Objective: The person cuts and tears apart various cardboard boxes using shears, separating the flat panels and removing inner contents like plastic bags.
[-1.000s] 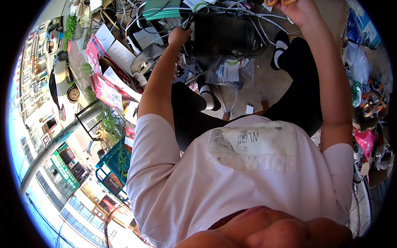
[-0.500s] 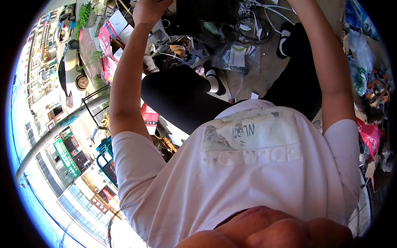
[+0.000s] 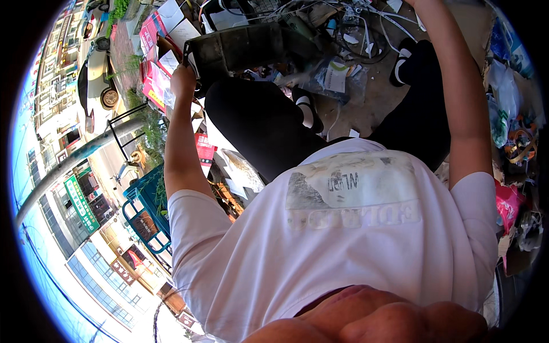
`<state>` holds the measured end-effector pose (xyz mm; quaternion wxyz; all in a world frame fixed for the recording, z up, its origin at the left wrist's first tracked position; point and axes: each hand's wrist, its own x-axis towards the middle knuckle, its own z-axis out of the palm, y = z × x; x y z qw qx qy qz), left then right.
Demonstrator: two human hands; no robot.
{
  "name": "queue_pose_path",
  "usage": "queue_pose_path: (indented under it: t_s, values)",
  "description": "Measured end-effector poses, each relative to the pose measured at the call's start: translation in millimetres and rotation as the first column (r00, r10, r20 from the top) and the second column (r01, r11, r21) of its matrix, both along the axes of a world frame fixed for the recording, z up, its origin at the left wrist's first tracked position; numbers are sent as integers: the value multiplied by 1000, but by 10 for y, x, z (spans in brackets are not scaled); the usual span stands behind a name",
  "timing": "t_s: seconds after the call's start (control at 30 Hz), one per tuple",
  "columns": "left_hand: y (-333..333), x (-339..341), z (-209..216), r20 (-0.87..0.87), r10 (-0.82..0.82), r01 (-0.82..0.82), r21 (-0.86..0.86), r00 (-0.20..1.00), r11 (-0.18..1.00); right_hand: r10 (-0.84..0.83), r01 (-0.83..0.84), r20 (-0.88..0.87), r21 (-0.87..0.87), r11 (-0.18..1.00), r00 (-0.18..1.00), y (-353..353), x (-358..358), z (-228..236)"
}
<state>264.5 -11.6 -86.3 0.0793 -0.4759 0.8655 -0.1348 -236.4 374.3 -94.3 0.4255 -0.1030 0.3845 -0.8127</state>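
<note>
My left hand point(image 3: 183, 82) is closed on the left end of a black rectangular casing point(image 3: 246, 47), open-faced and trough-like, with a dusty inside. The casing lies tilted just beyond my left knee, over a heap of scraps. My right forearm point(image 3: 452, 74) reaches up to the top edge of the picture, where the hand is cut off. White strips and dark cables point(image 3: 366, 34) lie on the ground between my right forearm and the casing. Nearer my feet is a clear plastic bag point(image 3: 337, 80) with a white printed paper.
Pink and white cardboard boxes point(image 3: 154, 80) stand at my left. Plastic bags point(image 3: 503, 97) and a pink bag point(image 3: 508, 203) are piled at my right. A teal metal-framed object point(image 3: 146, 211), a pole point(image 3: 74, 157) and a parked car point(image 3: 98, 80) are farther left.
My left hand has come down and nearer at the left, and the black casing has swung into fuller view, its open inside now showing. My right hand has gone out past the top edge.
</note>
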Motion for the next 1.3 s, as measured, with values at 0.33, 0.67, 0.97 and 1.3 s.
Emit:
queue_pose_path:
  t_s: [0.33, 0.67, 0.97, 1.3]
  values:
    - [-12, 535, -757, -214, 224, -212, 80, 951, 974, -17, 22, -35, 164, 986, 999, -28, 317, 264]
    - [-81, 1084, -1642, -219, 477, -423, 250, 851, 871, 24, -2, -96, 223, 975, 995, -4, 332, 220]
    - [-135, 145, -1579, -424, 221, -65, 353, 878, 934, 24, 0, -98, 236, 972, 995, -19, 461, 397]
    - [-24, -1867, -809, -243, -116, 269, 863, 963, 428, 10, 0, -41, 228, 974, 999, 76, 428, 388]
